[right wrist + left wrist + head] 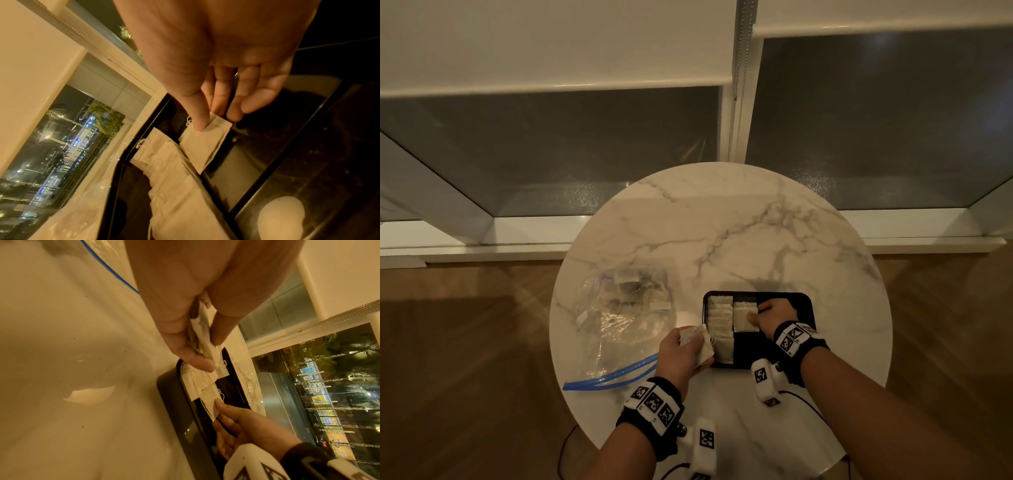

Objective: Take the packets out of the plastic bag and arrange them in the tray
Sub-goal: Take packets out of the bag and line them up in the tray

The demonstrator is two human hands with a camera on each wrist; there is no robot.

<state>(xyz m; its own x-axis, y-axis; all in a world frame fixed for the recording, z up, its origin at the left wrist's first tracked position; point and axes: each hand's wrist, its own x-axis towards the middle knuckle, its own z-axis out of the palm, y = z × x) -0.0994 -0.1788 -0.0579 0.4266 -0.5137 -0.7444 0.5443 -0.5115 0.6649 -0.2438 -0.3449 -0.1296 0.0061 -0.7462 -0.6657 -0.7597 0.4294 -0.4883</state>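
The left hand (681, 353) curls its fingers and thumb around a small bunch of pale paper packets with white strings (697, 337), held just over the near left corner of the shallow black rectangular tray (806, 308). The right hand (774, 317) reaches into the tray, thumb and fingers pinching the edge of one flat cream packet (743, 317) that lies in the second column. Just left of that hand, a column of overlapping cream packets (719, 325) runs along the tray's left side; to its right the tray's dark bottom shows bare. Left of the left hand, the crumpled clear plastic bag with a blue zip strip (619, 315) lies open and flat, with more packets visible through it at its far end. Nothing lies between the bag and the tray except the left hand itself. All of this sits on a round white marble-patterned surface (739, 233) with grey veins. Beyond it, a white window frame (736, 178) holds dark panes, with cream roller blinds (551, 44) half lowered and a bead chain (739, 85) hanging between them. Brown wooden floor (465, 359) surrounds the surface.
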